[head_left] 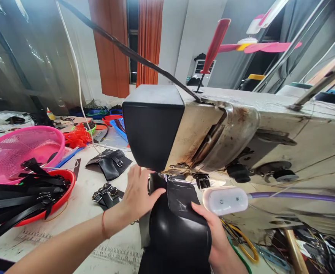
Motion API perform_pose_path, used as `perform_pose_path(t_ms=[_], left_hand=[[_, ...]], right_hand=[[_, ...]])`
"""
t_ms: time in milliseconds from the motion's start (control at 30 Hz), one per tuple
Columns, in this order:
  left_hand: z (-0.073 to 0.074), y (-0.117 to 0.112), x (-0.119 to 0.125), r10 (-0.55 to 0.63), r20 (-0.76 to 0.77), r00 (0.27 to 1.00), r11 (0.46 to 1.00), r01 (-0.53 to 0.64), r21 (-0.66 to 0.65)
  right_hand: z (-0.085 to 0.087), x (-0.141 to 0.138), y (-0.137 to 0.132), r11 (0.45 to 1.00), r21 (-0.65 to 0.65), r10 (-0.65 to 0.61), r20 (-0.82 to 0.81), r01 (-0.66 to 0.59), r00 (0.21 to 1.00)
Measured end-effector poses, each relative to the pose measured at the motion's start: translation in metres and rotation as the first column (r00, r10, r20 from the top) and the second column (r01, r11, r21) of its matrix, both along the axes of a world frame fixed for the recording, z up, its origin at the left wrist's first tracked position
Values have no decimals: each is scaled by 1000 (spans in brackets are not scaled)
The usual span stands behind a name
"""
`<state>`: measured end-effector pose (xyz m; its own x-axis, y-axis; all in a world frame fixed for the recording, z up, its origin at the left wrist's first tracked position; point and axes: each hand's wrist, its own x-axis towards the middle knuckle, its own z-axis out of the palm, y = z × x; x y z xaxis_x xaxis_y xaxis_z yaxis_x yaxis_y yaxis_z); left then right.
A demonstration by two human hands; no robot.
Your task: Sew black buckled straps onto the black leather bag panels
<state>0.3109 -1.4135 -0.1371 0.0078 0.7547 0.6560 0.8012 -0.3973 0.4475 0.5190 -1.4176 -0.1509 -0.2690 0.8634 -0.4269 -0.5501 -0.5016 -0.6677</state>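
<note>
A black leather piece (175, 232) with a stitched-looking panel (181, 196) on top lies under the head of a sewing machine (153, 125). At its left edge, close to the needle area, my left hand (135, 194) grips it, thumb on the leather and fingers toward the machine. My right hand (215, 232) holds the right side, thumb on top and the other fingers hidden underneath. Beside the right hand, a white lamp (226, 200) on a purple flexible neck glows.
On the left stand a pink basket (61, 142) and a red bowl (72, 192) of black straps. A black buckled leather piece (111, 163) and studded straps (107, 194) lie nearer. A red-handled screwdriver (217, 43) stands on the machine. Tangled cords (244, 239) hang lower right.
</note>
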Motion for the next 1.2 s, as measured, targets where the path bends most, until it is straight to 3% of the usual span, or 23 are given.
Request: perform_pose_path(t_ms=[67,167,267,433,667,767,1033,1200], left_hand=[[-7,-22,4,-98,-170,981,983,122,137],[-13,-50,12,-275,-329,903,945,318,83],[-15,-61,17,-258,-387,885,958,285,14],[-17,-59,20,-264,-392,881,962,267,-49],[-23,-56,23,-267,-386,883,963,264,-62],[-24,-53,24,-252,-378,891,966,255,-43],[-19,-42,21,-220,-371,902,966,254,43],[-20,-36,19,-212,-361,908,966,251,65]], right_hand=[[1,6,-8,986,-88,142,-38,-144,989],[4,12,-15,978,-74,190,-72,-195,979],[6,15,-16,988,-68,138,-32,-140,990],[12,13,-19,990,-51,128,-7,-129,992],[16,12,-18,982,-152,103,-59,-111,993],[16,11,-16,982,-146,110,-55,-117,992],[31,-1,-14,990,-110,-81,92,91,993],[24,4,-8,997,-73,-15,117,24,993]])
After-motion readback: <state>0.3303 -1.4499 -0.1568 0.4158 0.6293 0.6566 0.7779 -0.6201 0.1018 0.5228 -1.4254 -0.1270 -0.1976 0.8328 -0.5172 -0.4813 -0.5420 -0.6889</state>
